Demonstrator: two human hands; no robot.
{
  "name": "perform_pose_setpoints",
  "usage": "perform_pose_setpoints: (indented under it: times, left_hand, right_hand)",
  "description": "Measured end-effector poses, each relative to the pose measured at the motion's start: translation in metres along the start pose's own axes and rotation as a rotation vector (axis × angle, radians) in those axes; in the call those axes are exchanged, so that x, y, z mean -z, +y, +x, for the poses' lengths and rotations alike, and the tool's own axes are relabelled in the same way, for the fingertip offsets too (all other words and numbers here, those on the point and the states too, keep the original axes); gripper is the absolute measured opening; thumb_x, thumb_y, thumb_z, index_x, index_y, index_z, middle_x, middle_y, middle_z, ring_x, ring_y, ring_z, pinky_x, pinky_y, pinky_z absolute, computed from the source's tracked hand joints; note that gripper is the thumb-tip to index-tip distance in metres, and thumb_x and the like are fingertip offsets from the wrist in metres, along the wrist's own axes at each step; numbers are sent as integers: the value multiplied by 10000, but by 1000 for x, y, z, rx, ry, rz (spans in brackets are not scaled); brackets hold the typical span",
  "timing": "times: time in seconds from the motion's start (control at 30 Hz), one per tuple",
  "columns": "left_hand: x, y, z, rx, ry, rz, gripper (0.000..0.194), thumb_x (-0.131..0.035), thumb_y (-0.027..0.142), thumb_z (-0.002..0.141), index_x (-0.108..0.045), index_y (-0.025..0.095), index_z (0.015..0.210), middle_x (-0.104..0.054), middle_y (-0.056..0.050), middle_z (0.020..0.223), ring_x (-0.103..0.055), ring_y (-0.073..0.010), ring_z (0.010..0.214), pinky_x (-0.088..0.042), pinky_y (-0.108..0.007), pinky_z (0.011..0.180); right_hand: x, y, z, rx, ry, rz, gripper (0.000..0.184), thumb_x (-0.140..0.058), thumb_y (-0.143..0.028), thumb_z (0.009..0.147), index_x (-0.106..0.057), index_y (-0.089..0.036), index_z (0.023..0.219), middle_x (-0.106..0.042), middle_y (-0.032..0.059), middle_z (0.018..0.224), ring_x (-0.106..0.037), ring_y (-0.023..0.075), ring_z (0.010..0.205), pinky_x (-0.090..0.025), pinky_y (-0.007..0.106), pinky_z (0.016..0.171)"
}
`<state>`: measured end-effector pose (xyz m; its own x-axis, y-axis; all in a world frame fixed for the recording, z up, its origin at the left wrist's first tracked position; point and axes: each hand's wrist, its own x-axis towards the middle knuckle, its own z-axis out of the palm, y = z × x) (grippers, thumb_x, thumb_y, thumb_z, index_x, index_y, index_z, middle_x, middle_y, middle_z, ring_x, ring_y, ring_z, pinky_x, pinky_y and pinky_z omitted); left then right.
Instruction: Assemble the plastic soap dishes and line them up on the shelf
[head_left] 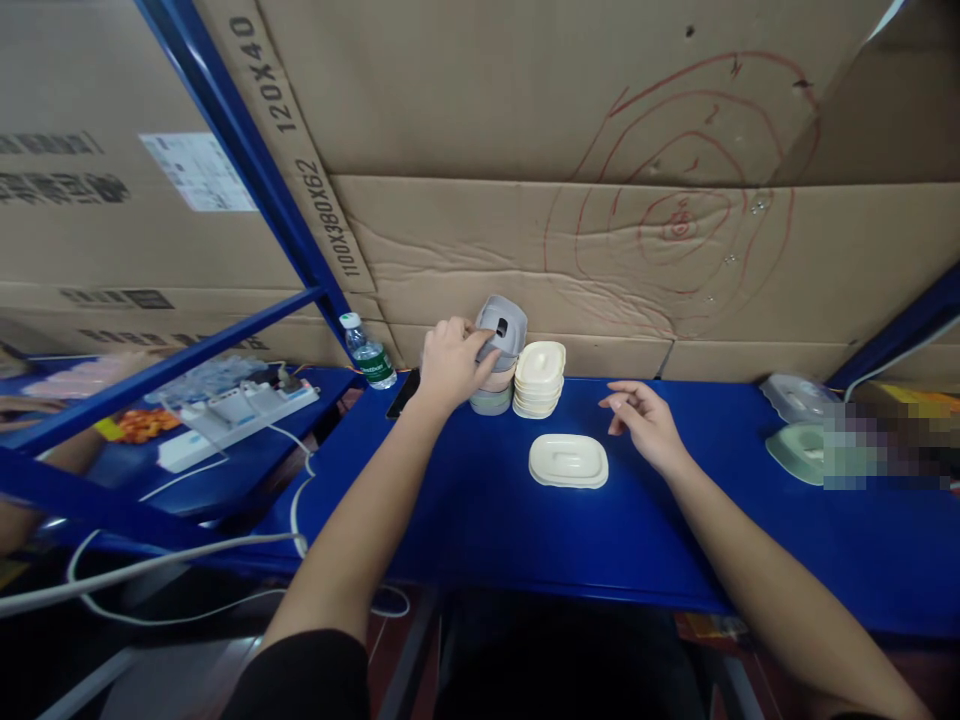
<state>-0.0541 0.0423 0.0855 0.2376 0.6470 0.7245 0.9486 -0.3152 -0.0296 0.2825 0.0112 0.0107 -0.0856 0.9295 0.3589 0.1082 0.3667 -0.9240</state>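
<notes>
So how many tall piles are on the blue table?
2. One is the cream pile. The other is the mixed-colour pile, right beside it on the left, with the left hand at its gray top. That hand might hide more.

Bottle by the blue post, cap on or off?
On: a pale cap covers the neck of the bottle. Whether it's screwed tight, cannot tell.

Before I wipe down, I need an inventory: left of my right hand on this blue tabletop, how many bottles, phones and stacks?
Water bottle: 1
Phone, partly hidden: 1
Stacks: 2 (cream stack, grey-topped stack)
Total: 4
</notes>
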Motion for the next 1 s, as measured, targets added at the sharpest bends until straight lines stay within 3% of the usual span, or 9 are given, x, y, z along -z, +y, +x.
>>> perform_pose_setpoints:
  times: [0.13,0.23,0.3,0.4,0.5,0.6,0.7,0.8,1.0]
  left_hand:
    - [-1,6,0,-3,41,-33,387,-696,449,889,-732,221,1199,-560,-187,1417,-525,-403,1248,-420,-544,977]
    - [-2,11,-1,-4,82,-61,417,-707,447,881,-699,231,1237,-543,-182,1465,-497,-401,1319,-388,-564,1046]
    - [-5,17,-8,19,139,-100,422,-696,445,889,-674,240,1257,-557,-172,1461,-501,-389,1329,-375,-568,1072]
    - [-16,32,-31,-22,244,-232,304,-643,396,931,-680,239,1188,-648,-152,1332,-575,-344,1256,-403,-536,1062]
    - [-33,54,-64,-285,177,-402,215,-641,347,940,-696,231,1112,-728,-110,1126,-663,-272,1092,-491,-442,963]
    - [-46,75,-87,-473,-106,-487,329,-663,462,945,-710,200,1138,-728,-121,1151,-671,-264,1069,-521,-419,940]
    - [-50,88,-92,-483,-287,-542,573,-697,627,885,-693,187,1252,-681,-159,1295,-640,-311,1182,-509,-467,1006]
    - [-49,89,-88,-435,-289,-571,635,-701,637,878,-656,195,1331,-650,-164,1370,-607,-331,1264,-485,-500,1060]
    - [-46,75,-85,-295,-83,-566,301,-619,299,960,-693,200,1234,-705,-131,1310,-646,-279,1231,-503,-482,1036]
  right_hand:
    - [1,4,1,-13,-12,1,478,-730,-571,861,-620,-218,1164,-751,58,970,-632,132,539,-549,316,523]
    - [5,3,0,34,-105,-91,537,-719,-591,870,-612,-226,1249,-745,85,1049,-692,179,685,-606,381,655]
    - [9,1,-3,108,-275,-239,665,-755,-599,841,-583,-240,1373,-721,130,1226,-728,252,957,-604,473,873]
    - [12,1,-8,162,-624,-539,1027,-892,-633,658,-501,-255,1529,-554,180,1527,-533,392,1387,-413,603,1152]
    - [10,8,-11,138,-791,-760,1135,-947,-614,554,-514,-247,1536,-546,196,1532,-460,469,1434,-329,680,1174]
    - [7,17,-8,200,-755,-737,887,-922,-497,657,-601,-243,1444,-621,165,1428,-566,405,1336,-418,609,1131]
    - [8,17,-4,254,-645,-592,619,-874,-448,747,-675,-239,1295,-611,148,1406,-595,346,1307,-459,541,1110]
    - [10,8,-3,291,-523,-465,484,-857,-471,779,-676,-261,1176,-599,122,1411,-604,317,1290,-456,535,1109]
    - [10,0,-4,285,-245,-222,545,-822,-641,760,-630,-264,1104,-650,117,1323,-652,310,1166,-544,469,956]
